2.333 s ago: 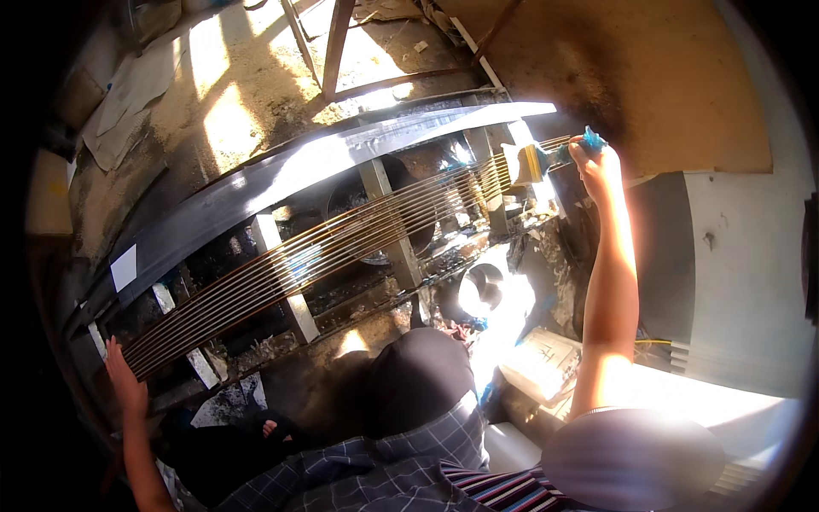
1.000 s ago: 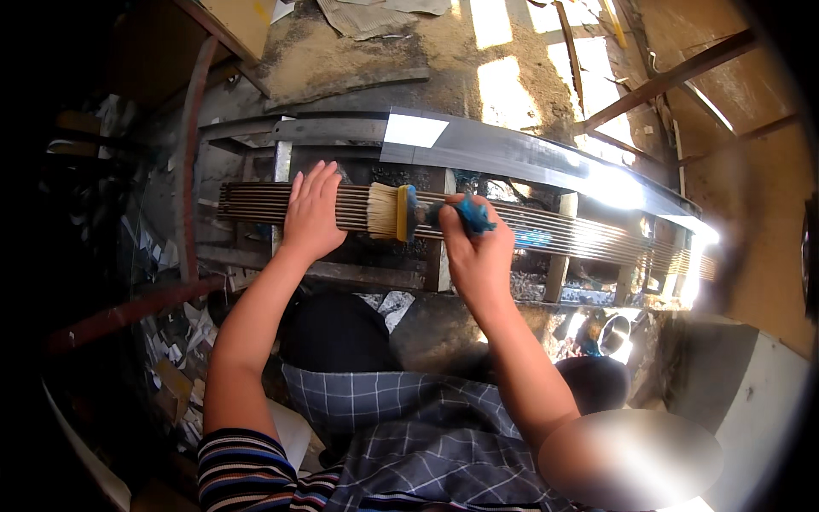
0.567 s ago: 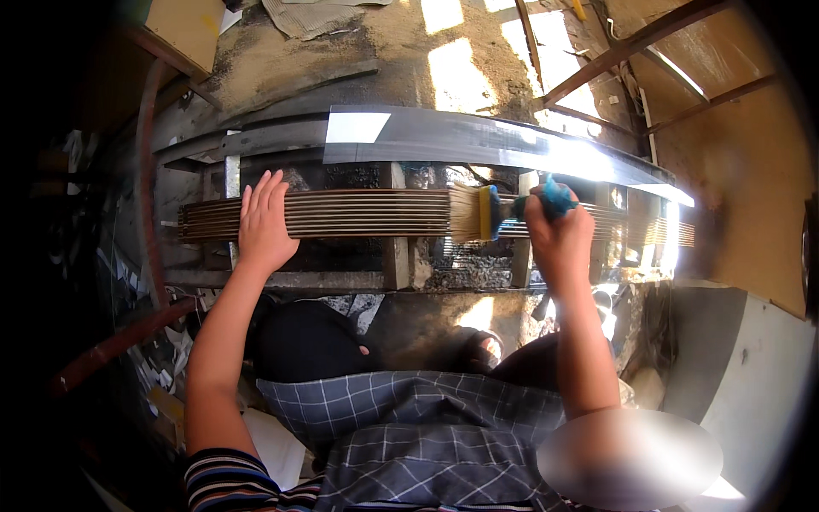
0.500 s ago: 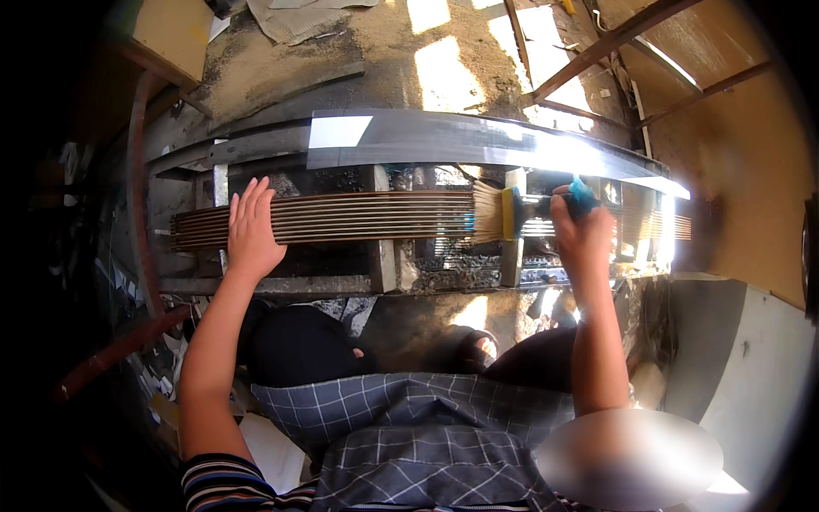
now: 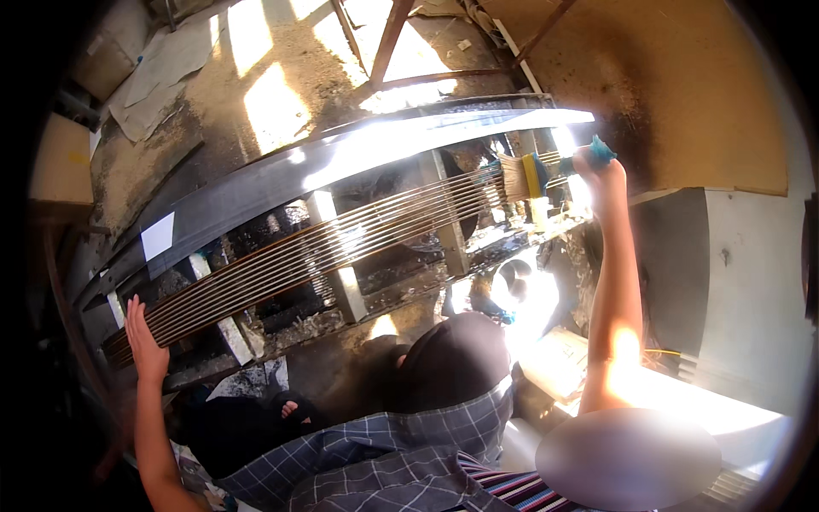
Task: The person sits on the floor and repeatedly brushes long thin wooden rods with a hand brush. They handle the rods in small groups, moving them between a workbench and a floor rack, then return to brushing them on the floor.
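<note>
Several long thin brown rods (image 5: 256, 282) lie side by side in a band across a blackened frame, slanting from lower left to upper right. Over their left end my left hand (image 5: 148, 348) rests flat with its fingers stretched. My right hand (image 5: 604, 175) grips the handle of a wide flat brush (image 5: 514, 177) with pale bristles and a yellow band. Blue-green material shows around the handle. The bristles touch the rods near their right end, where glare blurs the detail.
Cross bars (image 5: 341, 290) of the frame pass under the rods. Behind them runs a long grey, shiny strip (image 5: 230, 192). A brown board (image 5: 682, 102) rises at the right. A round, pale, ring-shaped thing (image 5: 514, 284) stands near my knee in strong glare.
The brush in my right hand has moved right along the rods toward their far right end. My left hand has shifted to their left end. The view has turned, so the rods now slant.
</note>
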### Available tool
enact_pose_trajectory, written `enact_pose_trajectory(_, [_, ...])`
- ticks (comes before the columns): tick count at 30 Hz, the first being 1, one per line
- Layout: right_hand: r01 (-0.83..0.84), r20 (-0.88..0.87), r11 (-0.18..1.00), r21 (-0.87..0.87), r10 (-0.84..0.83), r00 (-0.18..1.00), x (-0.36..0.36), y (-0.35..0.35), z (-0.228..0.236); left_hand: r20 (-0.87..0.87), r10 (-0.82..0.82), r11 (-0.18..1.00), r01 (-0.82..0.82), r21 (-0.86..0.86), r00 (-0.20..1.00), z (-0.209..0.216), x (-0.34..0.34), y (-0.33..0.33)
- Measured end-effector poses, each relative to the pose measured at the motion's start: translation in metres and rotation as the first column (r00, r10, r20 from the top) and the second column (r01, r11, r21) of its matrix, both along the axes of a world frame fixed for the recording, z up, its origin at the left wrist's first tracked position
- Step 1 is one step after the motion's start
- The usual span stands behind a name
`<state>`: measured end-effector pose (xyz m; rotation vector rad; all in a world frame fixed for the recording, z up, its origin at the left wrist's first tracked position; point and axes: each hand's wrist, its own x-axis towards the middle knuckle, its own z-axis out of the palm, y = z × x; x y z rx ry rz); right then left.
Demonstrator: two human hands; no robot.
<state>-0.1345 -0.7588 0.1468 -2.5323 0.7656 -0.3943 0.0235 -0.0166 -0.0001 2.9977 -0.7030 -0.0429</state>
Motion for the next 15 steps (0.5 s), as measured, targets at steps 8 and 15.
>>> enact_pose_trajectory(8, [0.263,-0.096,0.965,0.021,-0.260,0.961,-0.037,-0.169,0.006,0.050,0.013,0.997,-0.017,0.076,0.999,-0.006,0.001,0.005])
enact_pose_trajectory(15, [0.393,-0.163,0.631,-0.669,-0.641,0.750,-0.048,-0.191,-0.039,0.042,0.018,0.988,-0.025,0.153,0.999,-0.018,-0.005,0.025])
